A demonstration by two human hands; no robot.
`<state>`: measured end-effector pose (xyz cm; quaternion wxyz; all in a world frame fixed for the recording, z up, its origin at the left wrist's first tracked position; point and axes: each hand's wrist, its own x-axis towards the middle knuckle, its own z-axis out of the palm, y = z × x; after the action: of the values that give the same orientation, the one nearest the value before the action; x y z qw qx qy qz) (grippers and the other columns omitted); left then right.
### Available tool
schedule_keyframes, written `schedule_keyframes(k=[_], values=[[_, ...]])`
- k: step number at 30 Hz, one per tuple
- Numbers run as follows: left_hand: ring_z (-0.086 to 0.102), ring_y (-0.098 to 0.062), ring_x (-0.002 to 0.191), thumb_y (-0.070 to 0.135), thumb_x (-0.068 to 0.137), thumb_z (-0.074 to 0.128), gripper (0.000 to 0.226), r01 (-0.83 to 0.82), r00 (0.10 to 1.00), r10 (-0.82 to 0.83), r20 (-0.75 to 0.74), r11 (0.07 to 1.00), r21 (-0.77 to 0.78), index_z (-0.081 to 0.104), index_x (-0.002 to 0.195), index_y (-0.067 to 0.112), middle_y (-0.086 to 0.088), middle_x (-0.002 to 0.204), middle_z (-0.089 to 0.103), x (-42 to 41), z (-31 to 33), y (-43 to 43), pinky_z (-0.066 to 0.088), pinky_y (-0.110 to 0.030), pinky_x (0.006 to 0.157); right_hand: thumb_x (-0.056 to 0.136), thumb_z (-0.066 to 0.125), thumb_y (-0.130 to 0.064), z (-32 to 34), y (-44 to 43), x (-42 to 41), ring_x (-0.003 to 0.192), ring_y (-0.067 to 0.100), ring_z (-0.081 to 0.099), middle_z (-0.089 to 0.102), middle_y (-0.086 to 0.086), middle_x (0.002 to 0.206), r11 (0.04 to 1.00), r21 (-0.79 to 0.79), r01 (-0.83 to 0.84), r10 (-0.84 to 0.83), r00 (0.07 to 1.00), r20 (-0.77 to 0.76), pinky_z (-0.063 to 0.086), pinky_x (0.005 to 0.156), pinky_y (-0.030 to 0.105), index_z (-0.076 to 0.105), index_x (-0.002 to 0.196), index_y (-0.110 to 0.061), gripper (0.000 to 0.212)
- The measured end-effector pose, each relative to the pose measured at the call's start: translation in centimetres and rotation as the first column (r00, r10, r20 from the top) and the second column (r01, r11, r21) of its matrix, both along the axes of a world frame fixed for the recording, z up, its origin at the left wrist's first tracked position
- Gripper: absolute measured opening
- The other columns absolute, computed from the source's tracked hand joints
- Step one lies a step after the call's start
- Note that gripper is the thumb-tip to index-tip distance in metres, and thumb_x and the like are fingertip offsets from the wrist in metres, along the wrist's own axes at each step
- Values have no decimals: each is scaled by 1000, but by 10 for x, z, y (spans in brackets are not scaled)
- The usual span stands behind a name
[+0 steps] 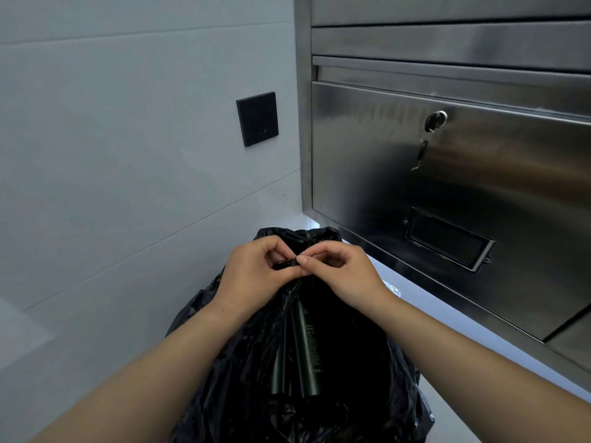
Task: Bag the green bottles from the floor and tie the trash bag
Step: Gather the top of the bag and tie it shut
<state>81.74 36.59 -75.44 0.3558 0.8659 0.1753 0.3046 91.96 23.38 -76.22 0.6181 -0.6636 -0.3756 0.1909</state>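
Observation:
A black trash bag (243,362) stands on the floor below me, its plastic gathered into a twisted neck at the top. My left hand (252,270) and my right hand (342,273) meet at that neck, both pinching the twisted plastic between fingers and thumbs. Loose bag plastic sticks up behind the hands. Dark green bottles (308,350) show through a gap in the bag just under my hands, standing side by side with pale print on one.
A stainless steel cabinet (447,174) with a lock, hanging keys (430,129) and a label holder stands close on the right. A grey tiled wall (112,155) with a black switch plate (257,118) is on the left. Pale floor runs along the cabinet's base.

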Motion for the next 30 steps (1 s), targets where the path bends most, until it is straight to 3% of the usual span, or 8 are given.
schedule_keyframes(k=[3, 8, 13, 17, 19, 21, 23, 30], values=[[47, 2, 49, 62, 47, 78, 33, 31, 999, -32, -22, 999, -40, 62, 66, 41, 21, 63, 62, 0, 0, 1, 35, -7, 49, 80, 72, -22, 0, 1, 3, 64, 8, 62, 68, -3, 66, 1000, -10, 6, -6, 1000, -12, 48, 66, 19, 72, 73, -23, 7], [62, 2, 57, 44, 67, 77, 9, 95, 995, -95, 13, 972, -213, 69, 70, 40, 12, 67, 72, 0, -3, 12, 44, -10, 58, 87, 64, -16, 2, -2, 13, 64, 7, 57, 65, 3, 71, 994, 0, 109, -108, 991, -73, 45, 65, 18, 64, 78, -13, 9], [66, -3, 64, 24, 82, 69, 19, 57, 997, -41, 60, 950, -307, 65, 69, 37, 10, 68, 71, -1, -9, 23, 49, -16, 64, 94, 54, -15, 2, -7, 19, 74, 25, 62, 68, 27, 90, 988, 36, 152, -142, 968, -207, 50, 68, 27, 57, 86, -10, 10], [65, -6, 69, 25, 87, 62, 20, 154, 988, -144, 57, 902, -403, 60, 73, 39, 11, 80, 71, 3, -6, 17, 51, -20, 62, 93, 55, -21, -1, -3, 15, 64, 23, 55, 66, 17, 72, 990, 13, 140, -139, 987, -77, 44, 67, 38, 56, 82, -18, 11], [63, -4, 74, 42, 79, 62, 3, 161, 985, -171, 1, 925, -345, 60, 81, 42, 19, 84, 68, 5, -3, 10, 52, -24, 68, 91, 56, -23, -2, -1, 15, 56, 10, 52, 62, -3, 59, 987, 3, 162, -162, 987, -3, 42, 61, 26, 56, 79, -23, 12], [63, 2, 82, 63, 67, 65, 27, 143, 987, -155, -48, 968, -208, 62, 89, 46, 24, 89, 67, 4, -2, 4, 51, -20, 77, 90, 57, -25, -2, -1, 16, 49, 0, 47, 60, -12, 54, 982, 4, 188, -188, 981, 47, 38, 54, 15, 56, 77, -27, 14], [62, 7, 84, 73, 55, 67, 41, 132, 988, -139, -70, 986, -99, 63, 89, 50, 23, 90, 68, 4, 0, -4, 46, -9, 74, 89, 59, -26, -2, -1, 16, 48, -1, 46, 58, -14, 52, 977, 10, 211, -211, 974, 83, 35, 50, 11, 57, 74, -27, 15], [61, 10, 81, 46, 70, 72, 10, 104, 983, -103, -154, 995, 0, 66, 76, 42, 24, 79, 69, 3, -4, -1, 42, -5, 72, 87, 63, -24, -3, -3, 16, 61, 4, 60, 66, -5, 62, 985, -1, 172, -172, 985, 14, 44, 63, 16, 62, 79, -25, 8]])
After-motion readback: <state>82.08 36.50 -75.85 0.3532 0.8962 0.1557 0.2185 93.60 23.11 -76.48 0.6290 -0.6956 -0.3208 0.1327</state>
